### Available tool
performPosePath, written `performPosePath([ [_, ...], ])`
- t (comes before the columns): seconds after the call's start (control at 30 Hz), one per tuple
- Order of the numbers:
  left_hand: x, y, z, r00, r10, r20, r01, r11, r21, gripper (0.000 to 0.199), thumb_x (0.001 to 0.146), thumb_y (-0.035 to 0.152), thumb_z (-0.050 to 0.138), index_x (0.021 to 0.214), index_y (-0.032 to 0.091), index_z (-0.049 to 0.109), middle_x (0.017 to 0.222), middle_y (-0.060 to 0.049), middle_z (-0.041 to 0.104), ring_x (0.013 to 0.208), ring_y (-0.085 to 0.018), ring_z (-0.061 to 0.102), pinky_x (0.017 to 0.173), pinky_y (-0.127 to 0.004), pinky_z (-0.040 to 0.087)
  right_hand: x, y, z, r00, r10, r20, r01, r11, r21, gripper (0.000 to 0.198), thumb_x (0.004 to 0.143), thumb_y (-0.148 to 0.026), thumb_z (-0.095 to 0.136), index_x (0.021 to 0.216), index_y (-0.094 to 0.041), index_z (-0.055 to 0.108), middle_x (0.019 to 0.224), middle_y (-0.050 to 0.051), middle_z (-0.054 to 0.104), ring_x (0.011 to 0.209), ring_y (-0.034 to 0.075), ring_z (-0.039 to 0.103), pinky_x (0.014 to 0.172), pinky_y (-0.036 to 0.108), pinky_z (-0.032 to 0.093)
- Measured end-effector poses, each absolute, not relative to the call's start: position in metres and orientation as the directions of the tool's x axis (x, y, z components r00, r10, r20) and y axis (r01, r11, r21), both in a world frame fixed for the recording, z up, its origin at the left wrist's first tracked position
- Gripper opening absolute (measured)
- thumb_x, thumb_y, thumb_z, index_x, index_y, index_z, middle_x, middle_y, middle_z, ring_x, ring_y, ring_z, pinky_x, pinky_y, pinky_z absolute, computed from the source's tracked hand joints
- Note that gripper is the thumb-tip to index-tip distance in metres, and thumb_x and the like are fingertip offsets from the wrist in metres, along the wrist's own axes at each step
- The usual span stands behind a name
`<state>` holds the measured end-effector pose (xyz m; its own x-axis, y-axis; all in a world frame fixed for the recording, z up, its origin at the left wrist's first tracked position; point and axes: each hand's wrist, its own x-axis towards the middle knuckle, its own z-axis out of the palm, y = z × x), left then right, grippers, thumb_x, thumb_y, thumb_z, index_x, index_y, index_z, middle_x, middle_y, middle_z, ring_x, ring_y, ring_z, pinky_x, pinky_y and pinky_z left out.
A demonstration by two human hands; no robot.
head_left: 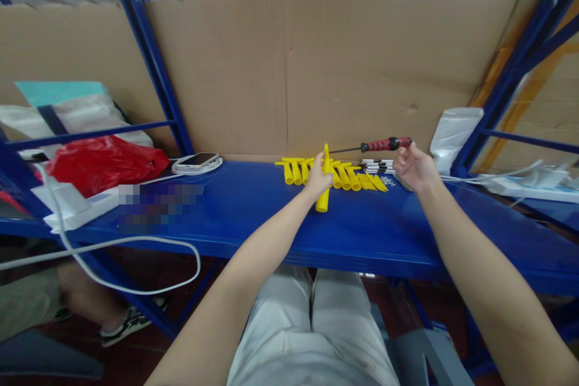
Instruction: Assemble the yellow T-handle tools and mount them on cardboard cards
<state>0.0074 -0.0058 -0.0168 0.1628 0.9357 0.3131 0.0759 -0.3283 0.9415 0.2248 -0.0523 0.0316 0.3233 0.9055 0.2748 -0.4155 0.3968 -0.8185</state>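
Observation:
My left hand is closed round a yellow plastic T-shaped piece, held above the blue shelf with its tube end pointing down toward me. In my right hand the fingers pinch the rear end of a screwdriver with a red and black handle. Its shaft runs leftward, and the tip reaches the yellow piece near my left fingers; exact contact is hard to make out. Behind my left hand lies a row of several similar yellow pieces. Small flat yellow parts and black-and-white sticks lie to their right.
The blue shelf is backed by cardboard. On the left are a phone on a coiled cable, a red bag and a power strip. A white pouch leans at right. Another person's leg shows below left.

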Motion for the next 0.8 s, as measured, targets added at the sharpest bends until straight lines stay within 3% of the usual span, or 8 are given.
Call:
performPosePath([
  [0.23, 0.008, -0.005, -0.015, 0.149, 0.94, 0.308, 0.058, -0.319, 0.946, 0.087, 0.07, -0.002, 0.049, 0.146, 0.034, 0.025, 0.132, -0.009, 0.052, 0.068, -0.011, 0.064, 0.053, -0.02, 0.049, 0.225, -0.049, 0.029, 0.323, 0.913, 0.249, -0.418, 0.374, -0.828, 0.035, 0.08, -0.048, 0.066, 0.068, -0.02, 0.047, 0.055, -0.006, 0.047, 0.042, 0.006, 0.04, 0.039, 0.018, 0.037],
  [0.37, 0.009, -0.002, -0.017, 0.139, 0.928, 0.345, 0.054, -0.355, 0.933, 0.086, 0.07, -0.003, 0.049, 0.145, 0.032, 0.027, 0.132, -0.009, 0.052, 0.067, -0.01, 0.063, 0.058, -0.022, 0.052, 0.228, -0.046, 0.026, 0.274, 0.933, 0.235, -0.43, 0.337, -0.837, 0.04, 0.082, -0.05, 0.062, 0.063, -0.02, 0.044, 0.046, -0.006, 0.038, 0.04, 0.007, 0.037, 0.038, 0.018, 0.033],
  [0.47, 0.01, 0.001, -0.02, 0.108, 0.916, 0.387, 0.052, -0.394, 0.918, 0.084, 0.07, -0.003, 0.05, 0.145, 0.029, 0.029, 0.13, -0.01, 0.055, 0.071, -0.012, 0.064, 0.059, -0.023, 0.053, 0.231, -0.044, 0.023, 0.234, 0.936, 0.262, -0.411, 0.34, -0.846, 0.035, 0.081, -0.053, 0.063, 0.07, -0.022, 0.051, 0.043, -0.008, 0.034, 0.038, 0.007, 0.035, 0.037, 0.019, 0.031],
  [0.7, 0.011, 0.003, -0.02, 0.061, 0.927, 0.371, 0.018, -0.372, 0.928, 0.079, 0.072, -0.005, 0.05, 0.142, 0.027, 0.033, 0.129, -0.01, 0.056, 0.061, -0.007, 0.06, 0.05, -0.017, 0.049, 0.229, -0.042, 0.022, 0.257, 0.906, 0.336, -0.372, 0.414, -0.831, 0.024, 0.083, -0.04, 0.064, 0.074, -0.022, 0.053, 0.061, -0.005, 0.057, 0.049, 0.007, 0.049, 0.047, 0.019, 0.042],
  [0.8, 0.011, 0.003, -0.018, 0.048, 0.934, 0.354, -0.006, -0.354, 0.935, 0.079, 0.072, -0.005, 0.05, 0.141, 0.029, 0.034, 0.128, -0.009, 0.056, 0.063, -0.007, 0.062, 0.051, -0.017, 0.049, 0.226, -0.042, 0.022, 0.274, 0.905, 0.325, -0.387, 0.414, -0.824, 0.026, 0.082, -0.039, 0.066, 0.072, -0.021, 0.051, 0.061, -0.006, 0.056, 0.047, 0.006, 0.047, 0.046, 0.018, 0.042],
])
